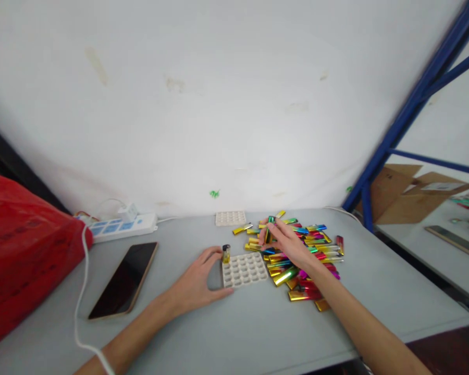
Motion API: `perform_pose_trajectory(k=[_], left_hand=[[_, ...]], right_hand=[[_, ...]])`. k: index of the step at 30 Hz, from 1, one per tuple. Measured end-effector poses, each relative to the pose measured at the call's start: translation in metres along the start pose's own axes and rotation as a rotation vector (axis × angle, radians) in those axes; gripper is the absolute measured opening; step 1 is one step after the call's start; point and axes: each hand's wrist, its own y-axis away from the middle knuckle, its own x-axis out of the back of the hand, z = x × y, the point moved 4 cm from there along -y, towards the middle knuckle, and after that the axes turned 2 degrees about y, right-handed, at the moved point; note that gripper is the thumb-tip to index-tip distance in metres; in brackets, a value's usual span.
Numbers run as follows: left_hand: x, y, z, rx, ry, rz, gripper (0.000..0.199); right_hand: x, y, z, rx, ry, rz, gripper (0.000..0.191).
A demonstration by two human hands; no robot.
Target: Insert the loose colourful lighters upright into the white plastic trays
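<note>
My left hand (195,281) lies spread at the left side of a white tray (245,282) with rows of small sockets. Its thumb reaches the tray's near left corner, and its fingertips are beside a yellow lighter (226,255) standing upright in the far left corner socket. Pinched in the fingers of my right hand (287,244) is a shiny green lighter (270,225), held above the left part of a pile. That pile of metallic lighters (283,276), in gold, red, blue, green and pink, lies loose to the right of the tray.
A second white socketed tray (230,218) lies by the wall. On the left are a phone (125,280), a power strip (140,225), a white cable (80,312) and a red bag (27,255). A blue metal frame (398,120) and a cardboard box (406,195) stand at right.
</note>
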Motion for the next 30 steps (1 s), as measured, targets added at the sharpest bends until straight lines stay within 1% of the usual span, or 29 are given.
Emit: perform_pose_trajectory(k=[3, 5, 8, 10, 12, 14, 18, 22, 24, 27, 30], left_hand=[[-0.001, 0.0, -0.002, -0.024, -0.008, 0.019, 0.064], [-0.001, -0.001, -0.003, -0.033, -0.009, 0.024, 0.064], [-0.003, -0.002, -0.005, -0.035, -0.026, 0.024, 0.064], [-0.005, -0.003, -0.005, -0.034, -0.033, 0.023, 0.066], [-0.006, -0.004, -0.004, -0.033, -0.028, 0.022, 0.067], [-0.006, -0.005, -0.003, -0.031, -0.014, 0.027, 0.068], [-0.005, -0.004, 0.0, -0.035, 0.009, 0.029, 0.068], [-0.003, -0.003, 0.004, -0.038, 0.001, 0.027, 0.064], [-0.003, -0.003, 0.004, -0.037, -0.007, 0.024, 0.065], [-0.004, -0.004, 0.002, -0.036, -0.023, 0.01, 0.068], [-0.005, -0.005, 0.001, -0.033, -0.025, 0.01, 0.069]], right_hand=[[-0.002, -0.001, -0.001, 0.028, -0.005, 0.025, 0.046], [-0.003, -0.002, 0.0, -0.001, -0.051, 0.032, 0.048], [-0.008, -0.004, 0.002, -0.076, -0.104, 0.023, 0.058], [-0.013, -0.005, 0.003, -0.105, -0.108, 0.024, 0.068], [-0.017, -0.006, 0.006, -0.131, -0.106, 0.038, 0.074], [-0.021, -0.007, 0.01, -0.166, -0.106, 0.053, 0.073], [-0.024, -0.005, 0.018, -0.238, -0.081, 0.091, 0.064], [-0.02, -0.003, 0.02, -0.247, -0.029, 0.16, 0.06], [-0.019, -0.002, 0.018, -0.229, -0.014, 0.168, 0.06], [-0.022, -0.001, 0.014, -0.2, -0.02, 0.131, 0.061], [-0.03, 0.001, 0.011, -0.17, -0.025, 0.024, 0.066]])
